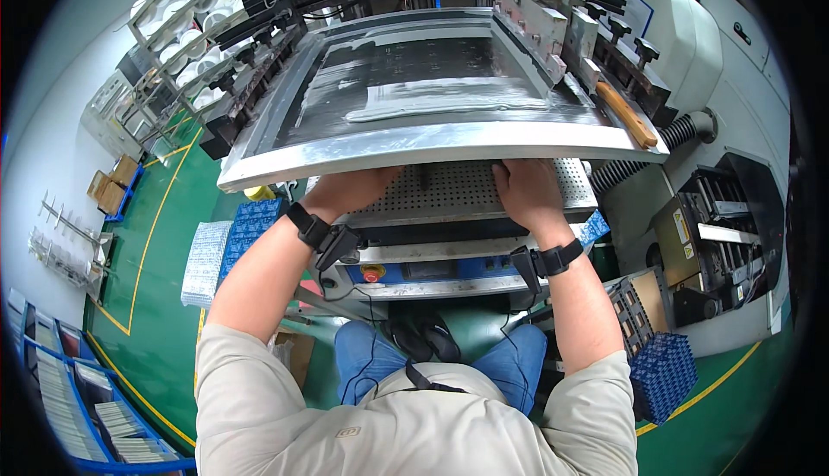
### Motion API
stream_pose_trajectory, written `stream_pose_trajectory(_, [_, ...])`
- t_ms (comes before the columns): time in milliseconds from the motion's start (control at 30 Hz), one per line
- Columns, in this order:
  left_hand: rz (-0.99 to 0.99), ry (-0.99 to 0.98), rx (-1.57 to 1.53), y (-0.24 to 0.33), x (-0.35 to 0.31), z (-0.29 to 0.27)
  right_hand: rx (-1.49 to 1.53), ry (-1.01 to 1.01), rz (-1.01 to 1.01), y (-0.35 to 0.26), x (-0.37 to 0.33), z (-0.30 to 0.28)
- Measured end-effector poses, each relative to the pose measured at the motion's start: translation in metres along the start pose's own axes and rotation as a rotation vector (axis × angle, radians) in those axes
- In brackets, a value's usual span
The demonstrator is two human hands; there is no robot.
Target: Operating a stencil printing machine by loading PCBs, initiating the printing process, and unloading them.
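Observation:
Both of my hands reach under the near edge of a silver screen-printing frame (432, 146), over a perforated metal bed (449, 194). My left hand (356, 188) is at the left of the bed, its fingers hidden by the frame. My right hand (529, 191) rests toward the bed's right side; part of the thumb shows, and the other fingers are hidden. I cannot make out whether either hand holds anything. A thick ridge of white paste (445, 110) lies across the dark screen mesh above them.
A wooden-handled tool (625, 115) lies on the frame's right side. Black clamps (250, 75) flank the frame. Below the bed is a red button (371, 274). Stacks of blue-patterned boards (249, 227) stand at left, another blue stack (663, 377) at lower right.

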State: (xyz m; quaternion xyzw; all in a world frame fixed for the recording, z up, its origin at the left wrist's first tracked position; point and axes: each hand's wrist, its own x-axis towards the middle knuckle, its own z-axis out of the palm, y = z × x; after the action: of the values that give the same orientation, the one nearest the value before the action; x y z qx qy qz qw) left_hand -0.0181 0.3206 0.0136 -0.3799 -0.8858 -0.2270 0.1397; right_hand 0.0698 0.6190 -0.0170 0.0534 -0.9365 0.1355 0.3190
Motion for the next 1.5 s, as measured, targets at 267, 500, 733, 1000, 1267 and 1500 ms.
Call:
stream_pose_trajectory(267, [0.222, -0.112, 0.23, 0.029, 0.005, -0.008, -0.018, 0.054, -0.028, 0.002, -0.001, 0.002])
stream_pose_trajectory(500, [0.3, 0.01, 0.267, 0.032, 0.006, -0.007, -0.041, 0.015, -0.02, 0.003, -0.001, 0.005])
stream_pose_trajectory(733, [0.284, 0.012, 0.318, 0.025, 0.009, 0.0, -0.053, 0.033, -0.024, -0.001, -0.002, 0.003])
stream_pose_trajectory(1000, [0.266, 0.001, 0.378, 0.037, 0.008, -0.001, -0.066, -0.059, 0.024, -0.003, -0.001, 0.001])
stream_pose_trajectory(1267, [0.278, 0.014, 0.321, 0.04, 0.01, 0.001, -0.063, -0.051, 0.014, -0.005, 0.0, -0.002])
stream_pose_trajectory(1500, [0.209, -0.07, 0.281, 0.04, 0.01, -0.007, -0.06, -0.009, -0.016, -0.002, -0.001, 0.003])
